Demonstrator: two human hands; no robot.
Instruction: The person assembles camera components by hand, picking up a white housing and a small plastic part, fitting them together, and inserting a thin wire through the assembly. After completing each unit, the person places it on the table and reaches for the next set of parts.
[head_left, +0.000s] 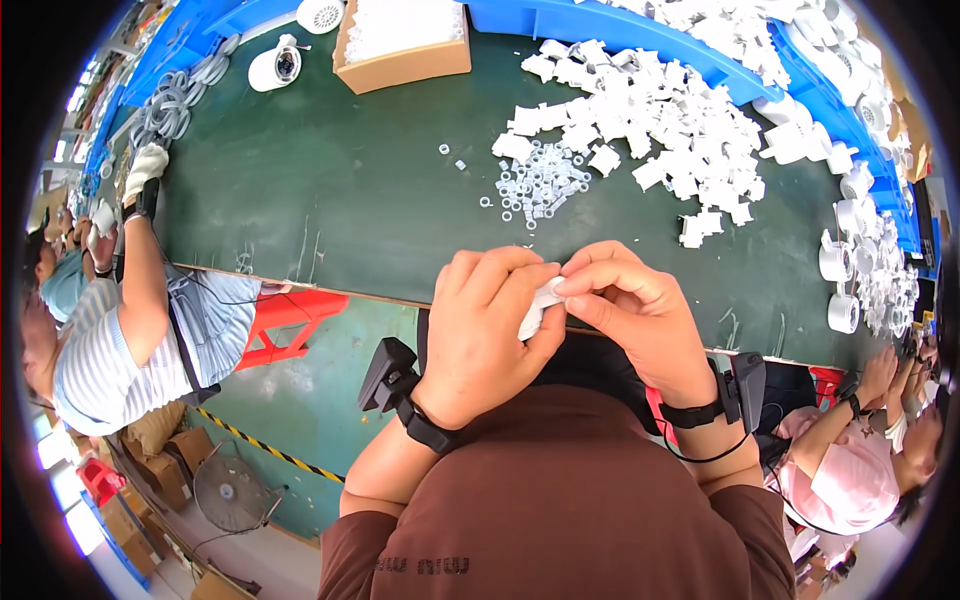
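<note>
Just over the table's near edge, my left hand [487, 318] is closed around a small white plastic part [541, 304]. The fingers of my right hand [628, 305] pinch at the same part's upper end, and whatever tiny piece may sit between those fingertips is hidden. Beyond my hands lies a pile of small clear plastic rings [540, 182], with a few loose ones around it. Behind and to the right of the rings spreads a large heap of white plastic parts [650, 120], similar in colour to the held one.
The green table [330, 170] carries a cardboard box [405, 68] of white pieces, a white round device [273, 68] and grey cable coils [170, 105]. Blue bins [620, 40] line the far side. Co-workers sit left and right; a red stool [290, 320] stands at left.
</note>
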